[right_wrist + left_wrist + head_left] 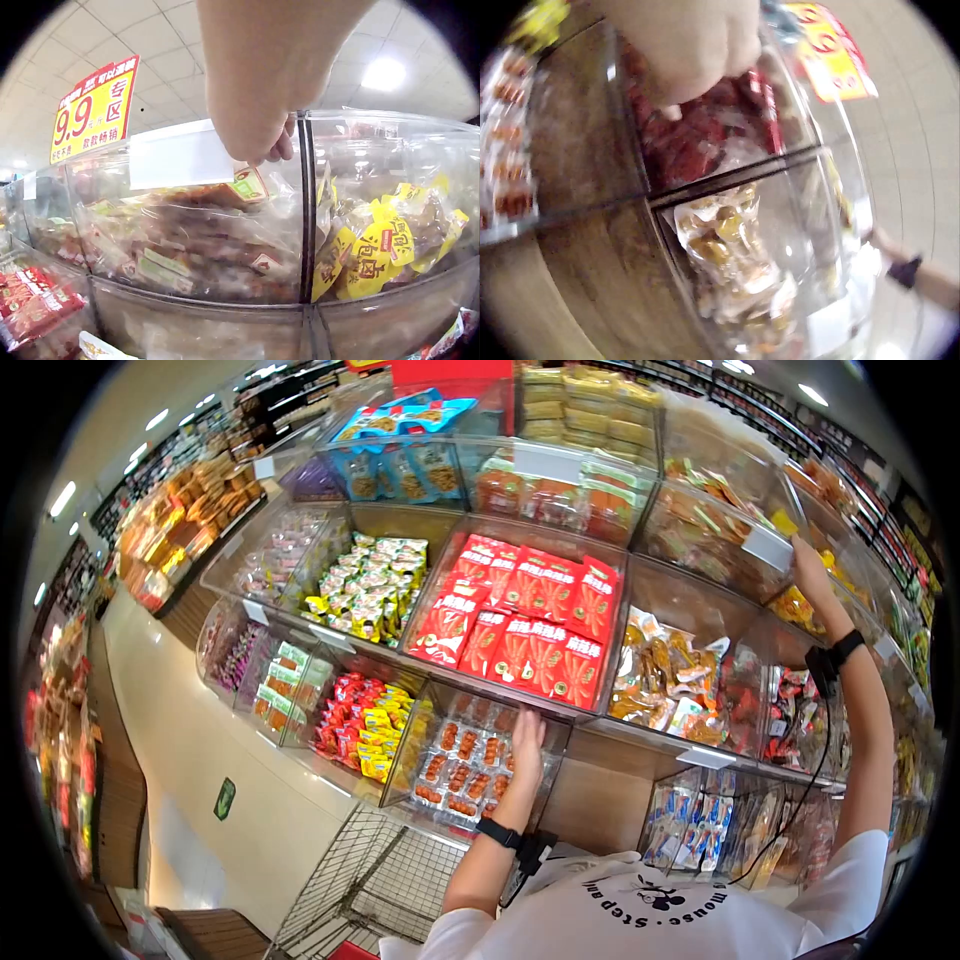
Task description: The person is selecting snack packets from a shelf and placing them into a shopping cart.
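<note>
My left hand (528, 745) is at the front edge of the bin of red snack packets (515, 615), its fingers pointing toward them. In the left wrist view, that hand (694, 49) is blurred above the red packets (694, 142), and nothing shows in its grasp. My right hand (808, 568) reaches up to the rim of a clear upper bin on the right. The right wrist view has this hand (259, 112) over the rim beside a divider, fingertips near a packet with a green and yellow label (247, 184); I cannot tell whether it holds anything.
Yellow-labelled packets (386, 236) fill the neighbouring upper bin. Bagged brown snacks (665, 670) lie right of the red packets, small green-white packets (370, 585) left. Below are vacuum-packed snacks (462, 765) and a wire shopping cart (375, 875). A price sign (94, 112) stands above.
</note>
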A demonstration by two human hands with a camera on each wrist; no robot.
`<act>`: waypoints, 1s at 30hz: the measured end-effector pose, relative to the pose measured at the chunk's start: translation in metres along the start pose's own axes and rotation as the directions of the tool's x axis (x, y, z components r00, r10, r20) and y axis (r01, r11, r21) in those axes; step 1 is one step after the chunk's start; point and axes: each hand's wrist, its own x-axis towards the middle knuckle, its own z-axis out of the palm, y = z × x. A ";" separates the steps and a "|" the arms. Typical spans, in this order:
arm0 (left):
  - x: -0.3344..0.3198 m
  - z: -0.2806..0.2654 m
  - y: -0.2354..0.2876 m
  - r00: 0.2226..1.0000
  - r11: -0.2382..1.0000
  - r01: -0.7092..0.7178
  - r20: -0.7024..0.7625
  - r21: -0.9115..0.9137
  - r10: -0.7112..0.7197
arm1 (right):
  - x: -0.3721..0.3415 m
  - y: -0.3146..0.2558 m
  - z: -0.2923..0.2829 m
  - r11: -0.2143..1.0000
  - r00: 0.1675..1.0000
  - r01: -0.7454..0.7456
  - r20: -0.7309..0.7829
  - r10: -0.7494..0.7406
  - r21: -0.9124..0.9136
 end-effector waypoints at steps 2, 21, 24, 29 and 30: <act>-0.004 0.029 0.018 0.993 0.992 0.108 0.047 -0.072 -0.104 | 0.000 0.018 -0.006 0.999 1.000 -0.016 -0.006 0.016 -0.043; 0.126 -0.099 0.142 0.937 0.943 -0.333 -0.113 -0.001 0.331 | -0.003 0.025 0.026 0.993 0.989 0.107 -0.098 -0.112 -0.056; 0.119 -0.118 0.148 0.970 0.972 -0.227 -0.101 -0.056 0.221 | -0.004 0.032 0.028 0.998 0.998 0.027 -0.064 -0.023 0.063; 0.120 -0.136 0.162 0.993 0.992 -0.120 0.001 0.024 0.120 | 0.001 0.025 0.030 0.636 0.929 -0.346 0.158 0.334 0.690; 0.118 -0.137 0.159 0.994 0.993 -0.111 0.000 0.044 0.111 | 0.001 0.015 0.023 0.673 0.944 -0.298 0.103 0.315 0.677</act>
